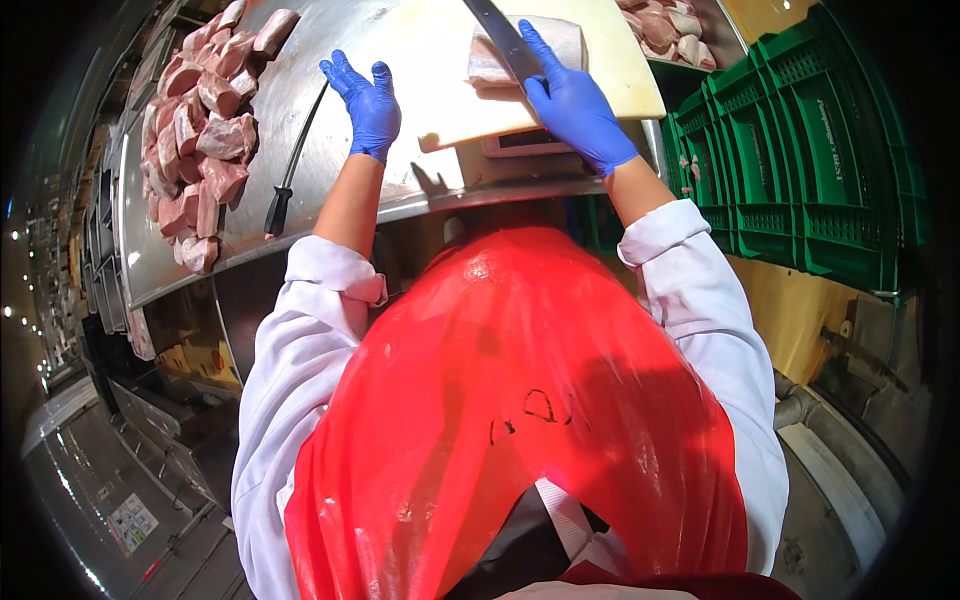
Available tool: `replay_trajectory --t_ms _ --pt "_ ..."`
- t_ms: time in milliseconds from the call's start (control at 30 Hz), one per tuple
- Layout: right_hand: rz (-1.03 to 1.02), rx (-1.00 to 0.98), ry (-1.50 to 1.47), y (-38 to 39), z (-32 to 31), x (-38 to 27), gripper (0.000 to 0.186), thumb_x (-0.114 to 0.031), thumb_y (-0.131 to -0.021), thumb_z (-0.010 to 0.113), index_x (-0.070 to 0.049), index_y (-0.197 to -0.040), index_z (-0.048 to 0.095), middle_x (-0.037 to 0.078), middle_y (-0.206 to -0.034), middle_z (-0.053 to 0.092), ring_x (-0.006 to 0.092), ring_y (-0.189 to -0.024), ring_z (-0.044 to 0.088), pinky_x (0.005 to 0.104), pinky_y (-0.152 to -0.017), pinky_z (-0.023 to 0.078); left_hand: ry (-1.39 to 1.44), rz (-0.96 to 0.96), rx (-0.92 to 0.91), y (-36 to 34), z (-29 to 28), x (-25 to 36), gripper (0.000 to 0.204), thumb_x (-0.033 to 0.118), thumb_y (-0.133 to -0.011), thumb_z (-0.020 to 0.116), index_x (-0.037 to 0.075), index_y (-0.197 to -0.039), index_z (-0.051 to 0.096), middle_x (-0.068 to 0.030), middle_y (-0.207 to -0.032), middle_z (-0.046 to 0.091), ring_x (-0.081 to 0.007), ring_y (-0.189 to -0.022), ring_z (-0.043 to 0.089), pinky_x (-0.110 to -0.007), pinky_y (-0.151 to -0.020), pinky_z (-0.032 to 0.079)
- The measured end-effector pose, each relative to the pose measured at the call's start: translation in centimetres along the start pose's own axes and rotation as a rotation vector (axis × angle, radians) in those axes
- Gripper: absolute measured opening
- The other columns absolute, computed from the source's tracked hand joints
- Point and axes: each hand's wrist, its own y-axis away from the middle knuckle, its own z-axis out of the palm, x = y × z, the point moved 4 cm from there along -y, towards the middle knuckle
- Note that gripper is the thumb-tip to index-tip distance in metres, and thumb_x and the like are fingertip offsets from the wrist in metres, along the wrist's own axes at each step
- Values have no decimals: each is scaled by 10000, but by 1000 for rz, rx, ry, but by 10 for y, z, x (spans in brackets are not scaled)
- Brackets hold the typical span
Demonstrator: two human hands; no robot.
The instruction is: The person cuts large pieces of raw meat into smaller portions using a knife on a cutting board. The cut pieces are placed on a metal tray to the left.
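Observation:
My right hand point(580, 110), in a blue glove, is closed on a knife, with the index finger stretched along the blade point(505, 40). The blade lies across the top of a pale slab of meat point(488, 62) on the cream cutting board point(625, 85); contact cannot be made out. My left hand point(368, 108), gloved in blue too, is held over the steel table point(310, 60) left of the board, fingers spread and holding nothing. Just left of it lies a sharpening steel point(279, 212) with a black handle.
A heap of cut meat pieces point(205, 135) covers the table's left end. Green plastic crates point(790, 150) stand at the right, beside a container of more meat point(668, 30). A flat pinkish object point(524, 144) shows under the board's near edge.

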Motion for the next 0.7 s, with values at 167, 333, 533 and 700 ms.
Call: replay_trajectory --t_ms 167,333,533,700 --pt "-74 -116 248 -10 20 -23 672 -166 -971 461 -363 -1580 256 259 -1046 694 457 -890 682 538 -840 532 -26 -31 221 2 -7 -12 713 413 -1064 445 -81 -1524 216 -326 -1611 84 -414 -1529 64 -475 -1222 150" --pt "-154 -209 411 30 8 -5 728 -105 -932 490 -293 -1593 251 246 -986 691 437 -806 683 532 -746 546 88 -15 253 1 -13 -17 711 379 -1027 512 -86 -1497 249 -335 -1557 194 -439 -1474 199 -496 -1210 154" --pt "-64 -419 534 123 -75 0 827 -24 -871 563 -283 -1595 259 220 -798 642 405 -679 645 518 -651 523 31 21 235 8 -7 7 445 180 -961 661 -16 -1333 515 -161 -1250 587 -243 -1092 589 -388 -953 459" --pt "12 -232 193 120 -94 -3 765 -27 -909 544 -286 -1585 298 219 -749 612 418 -664 613 502 -647 472 -148 -94 -99 21 47 65 438 448 -816 784 34 -903 669 -104 -726 680 -246 -638 669 -364 -648 539"
